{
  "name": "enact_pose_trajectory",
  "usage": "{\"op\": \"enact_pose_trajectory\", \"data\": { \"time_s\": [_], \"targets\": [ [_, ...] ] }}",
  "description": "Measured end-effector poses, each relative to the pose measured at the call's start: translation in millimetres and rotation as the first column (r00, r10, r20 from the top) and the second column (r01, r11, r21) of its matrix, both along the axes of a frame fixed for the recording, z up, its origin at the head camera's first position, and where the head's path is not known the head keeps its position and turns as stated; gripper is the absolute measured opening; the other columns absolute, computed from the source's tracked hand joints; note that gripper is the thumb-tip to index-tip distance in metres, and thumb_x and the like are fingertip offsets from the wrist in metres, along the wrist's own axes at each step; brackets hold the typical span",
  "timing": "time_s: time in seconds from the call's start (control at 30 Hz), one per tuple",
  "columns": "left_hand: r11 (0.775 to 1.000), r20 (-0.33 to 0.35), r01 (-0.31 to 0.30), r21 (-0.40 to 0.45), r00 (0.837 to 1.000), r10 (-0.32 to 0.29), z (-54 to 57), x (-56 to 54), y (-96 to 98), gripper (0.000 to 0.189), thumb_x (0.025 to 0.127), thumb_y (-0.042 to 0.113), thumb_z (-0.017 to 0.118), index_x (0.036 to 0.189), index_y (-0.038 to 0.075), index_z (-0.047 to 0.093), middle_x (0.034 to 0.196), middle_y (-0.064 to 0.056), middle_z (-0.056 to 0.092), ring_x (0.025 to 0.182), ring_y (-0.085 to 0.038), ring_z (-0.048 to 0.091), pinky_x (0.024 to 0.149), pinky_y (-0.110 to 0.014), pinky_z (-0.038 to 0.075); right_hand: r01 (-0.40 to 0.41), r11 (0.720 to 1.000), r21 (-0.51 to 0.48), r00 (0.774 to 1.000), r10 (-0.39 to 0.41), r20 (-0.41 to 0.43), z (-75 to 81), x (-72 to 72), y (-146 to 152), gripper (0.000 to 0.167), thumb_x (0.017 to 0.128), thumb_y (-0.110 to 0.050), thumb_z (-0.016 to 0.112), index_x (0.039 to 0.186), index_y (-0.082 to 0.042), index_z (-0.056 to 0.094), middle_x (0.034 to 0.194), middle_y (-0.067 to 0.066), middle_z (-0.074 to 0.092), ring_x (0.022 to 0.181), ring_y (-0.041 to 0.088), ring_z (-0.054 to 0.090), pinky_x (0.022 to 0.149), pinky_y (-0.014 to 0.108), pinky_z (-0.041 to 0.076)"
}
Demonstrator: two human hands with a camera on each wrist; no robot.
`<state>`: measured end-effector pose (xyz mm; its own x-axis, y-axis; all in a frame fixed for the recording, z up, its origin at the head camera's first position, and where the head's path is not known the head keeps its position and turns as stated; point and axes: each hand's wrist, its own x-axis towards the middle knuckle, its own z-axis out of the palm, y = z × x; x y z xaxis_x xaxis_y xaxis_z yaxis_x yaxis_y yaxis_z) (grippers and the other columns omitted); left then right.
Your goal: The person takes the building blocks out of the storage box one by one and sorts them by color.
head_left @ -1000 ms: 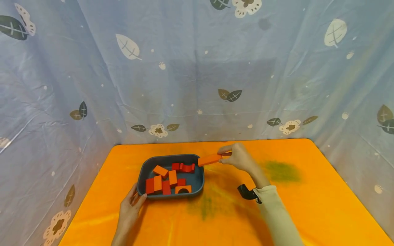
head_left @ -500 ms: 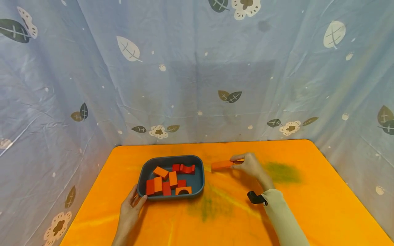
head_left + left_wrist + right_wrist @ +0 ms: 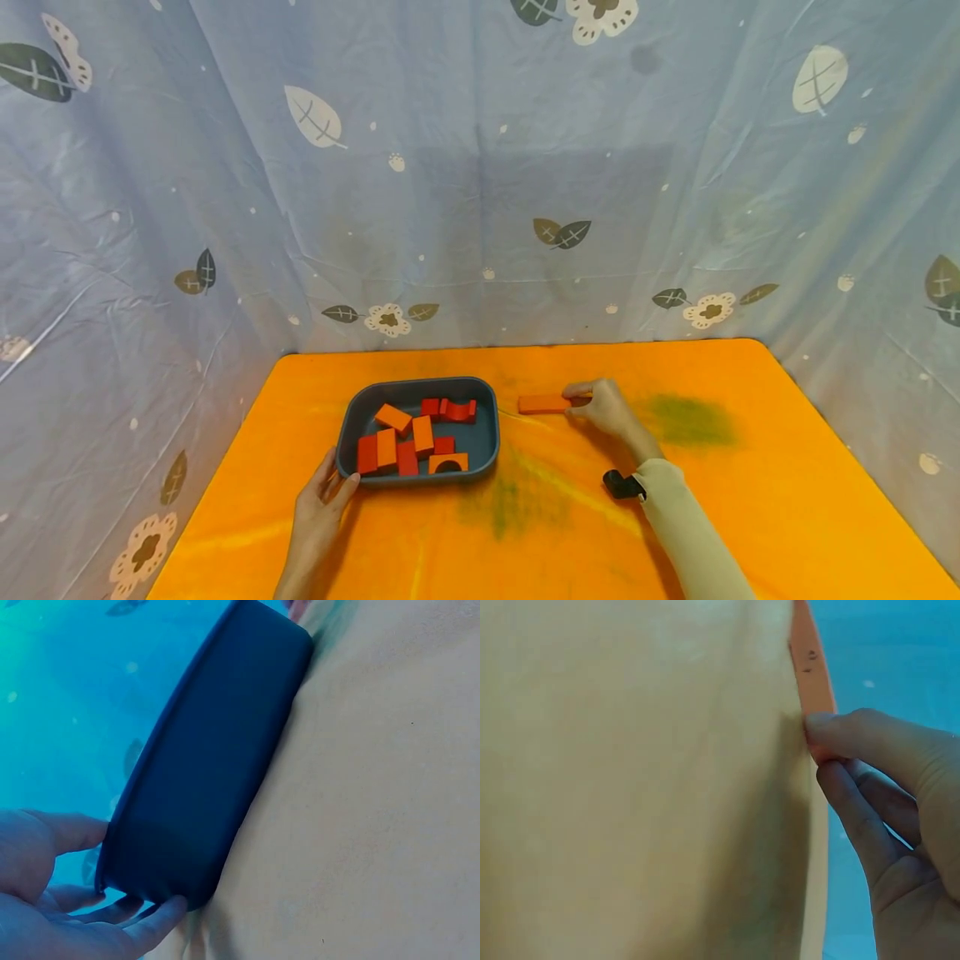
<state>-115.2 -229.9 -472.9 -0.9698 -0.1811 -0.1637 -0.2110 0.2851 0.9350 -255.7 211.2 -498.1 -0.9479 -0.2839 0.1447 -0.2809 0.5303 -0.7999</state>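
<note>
Between the thumb and fingers of my right hand (image 3: 611, 410) is the right end of a long orange building block (image 3: 542, 404), lying flat on the table to the right of the tray. In the right wrist view the block (image 3: 814, 667) shows small dark marks on one side. My left hand (image 3: 317, 510) grips the near left corner of a dark blue-grey tray (image 3: 482, 429), thumb at the rim. The left wrist view shows its fingers against the tray's outer end wall (image 3: 195, 750). Several red and orange building blocks lie in the tray, including an orange arch block (image 3: 450, 460).
An orange cloth (image 3: 570, 533) with green smudges covers the table. Blue-grey curtains (image 3: 480, 208) with leaf and flower prints stand behind and on both sides. A black wrist device (image 3: 622, 485) sits by the right sleeve.
My right hand has carried the orange block from the tray's right rim rightward and down onto the table. The left hand and tray have stayed in place.
</note>
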Motion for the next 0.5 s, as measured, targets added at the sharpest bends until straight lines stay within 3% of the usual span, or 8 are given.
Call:
{"op": "enact_pose_trajectory", "data": {
  "time_s": [0.3, 0.5],
  "targets": [
    [1.0, -0.013, 0.0, -0.007, 1.0, 0.0, 0.5, -0.2, -0.7, 0.071, 0.101, 0.015, 0.055, 0.156, 0.001, 0.012, 0.159, -0.026, 0.016, 0.142, -0.047, 0.023, 0.109, -0.045, 0.035, -0.022, 0.998, 0.053, 1.0, 0.023, -0.011, -3.0, -1.6, 0, 0.034, 0.083, 0.004, 0.074, 0.116, 0.008, 0.068, 0.116, 0.024, 0.067, 0.107, 0.038, 0.065, 0.087, 0.044, 0.058],
    [1.0, -0.022, -0.004, 0.006, 1.0, 0.004, -0.1, 0.3, 0.2, 0.071, 0.101, 0.015, 0.056, 0.156, 0.001, 0.013, 0.159, -0.025, 0.017, 0.143, -0.046, 0.023, 0.109, -0.044, 0.035, 0.031, 0.999, 0.043, 0.997, -0.027, -0.079, 23.2, 1.4, -10, 0.045, 0.082, 0.005, 0.075, 0.124, 0.011, 0.061, 0.121, 0.028, 0.063, 0.106, 0.042, 0.064, 0.086, 0.047, 0.058]
  ]
}}
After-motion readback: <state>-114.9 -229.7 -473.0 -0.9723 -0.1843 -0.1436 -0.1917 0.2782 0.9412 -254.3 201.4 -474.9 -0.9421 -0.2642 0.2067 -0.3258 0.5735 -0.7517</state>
